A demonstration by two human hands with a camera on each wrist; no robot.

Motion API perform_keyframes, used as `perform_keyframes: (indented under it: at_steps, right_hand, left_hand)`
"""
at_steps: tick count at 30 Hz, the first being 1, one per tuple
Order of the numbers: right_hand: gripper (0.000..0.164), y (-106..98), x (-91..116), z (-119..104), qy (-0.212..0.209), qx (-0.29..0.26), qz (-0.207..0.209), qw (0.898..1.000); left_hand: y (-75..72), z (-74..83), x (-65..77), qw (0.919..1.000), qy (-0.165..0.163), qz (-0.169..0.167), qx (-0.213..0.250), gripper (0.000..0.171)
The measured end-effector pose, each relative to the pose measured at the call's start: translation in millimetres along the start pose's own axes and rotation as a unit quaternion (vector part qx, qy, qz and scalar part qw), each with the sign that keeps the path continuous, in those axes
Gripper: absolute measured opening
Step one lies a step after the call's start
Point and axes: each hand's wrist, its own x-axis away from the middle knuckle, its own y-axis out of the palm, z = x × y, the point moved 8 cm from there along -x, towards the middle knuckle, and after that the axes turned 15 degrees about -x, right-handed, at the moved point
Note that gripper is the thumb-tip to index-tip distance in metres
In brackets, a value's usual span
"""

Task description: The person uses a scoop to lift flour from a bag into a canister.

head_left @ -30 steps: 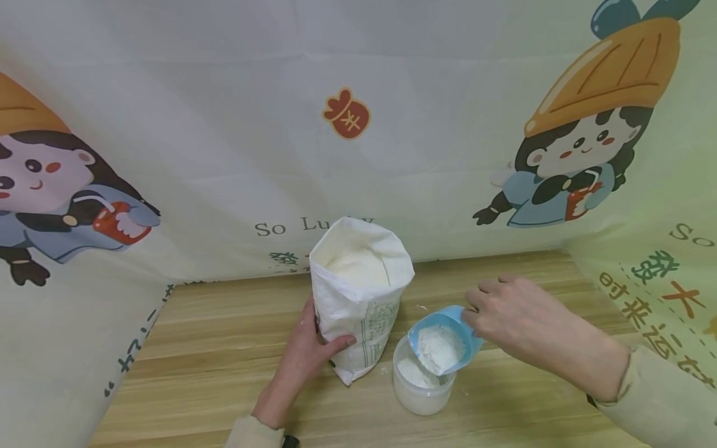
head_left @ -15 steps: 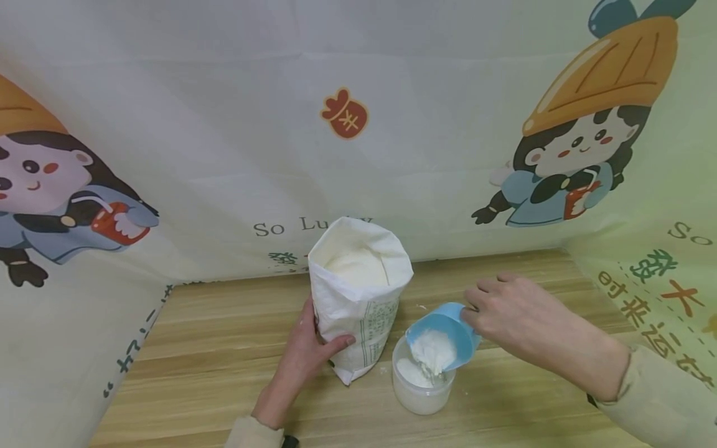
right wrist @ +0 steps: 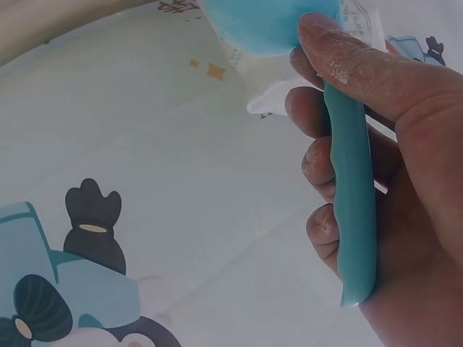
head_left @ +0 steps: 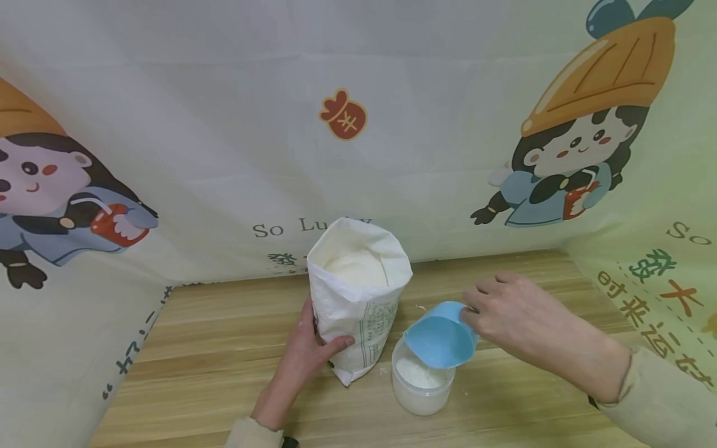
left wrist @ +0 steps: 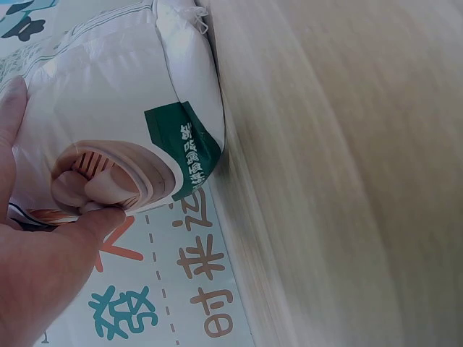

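Note:
An open white bag of flour [head_left: 350, 317] stands upright on the table, powder showing inside its mouth. My left hand [head_left: 302, 351] holds its lower left side, thumb across the front. In the left wrist view, the bag [left wrist: 108, 94] carries a picture of steamed buns. To the right stands a clear round plastic tub [head_left: 421, 398] with white flour in it. My right hand [head_left: 515, 314] grips a blue scoop [head_left: 445, 342], tipped over the tub's rim; its visible inside looks bare. In the right wrist view, curled fingers wrap the scoop's handle [right wrist: 351, 195].
The wooden table [head_left: 213, 336] has a few white specks near the tub. A printed cloth [head_left: 224, 124] with cartoon figures hangs behind it and along both sides.
The scoop has tipped further over the tub, and the flour in it has slid out into the tub. My left hand and the bag have stayed in place.

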Motion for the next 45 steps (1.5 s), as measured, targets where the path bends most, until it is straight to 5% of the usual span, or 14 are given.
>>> perform_keyframes:
  at_steps: [15,34,39,45]
  right_hand:
    - [0.028,8,15,12,0.026,-0.073,0.009,0.997]
    - [0.021,4,55,31,0.088,-0.205,0.057,0.973]
    - [0.05,-4,58,35,0.088,-0.21,0.087,0.97]
    - [0.045,-6,66,42,0.118,-0.22,0.085,0.965]
  left_hand:
    - [-1.5,-1.8,0.6,1.0,0.0,0.001,-0.008,0.109]
    - [-2.6,1.0,0.1,1.0,0.008,0.002,-0.004,0.109]
    - [-2.8,-0.9,0.8,1.0,-0.001,0.001,-0.001,0.11]
    - [-1.6,-0.9,0.8,1.0,-0.001,-0.001,-0.003,0.109]
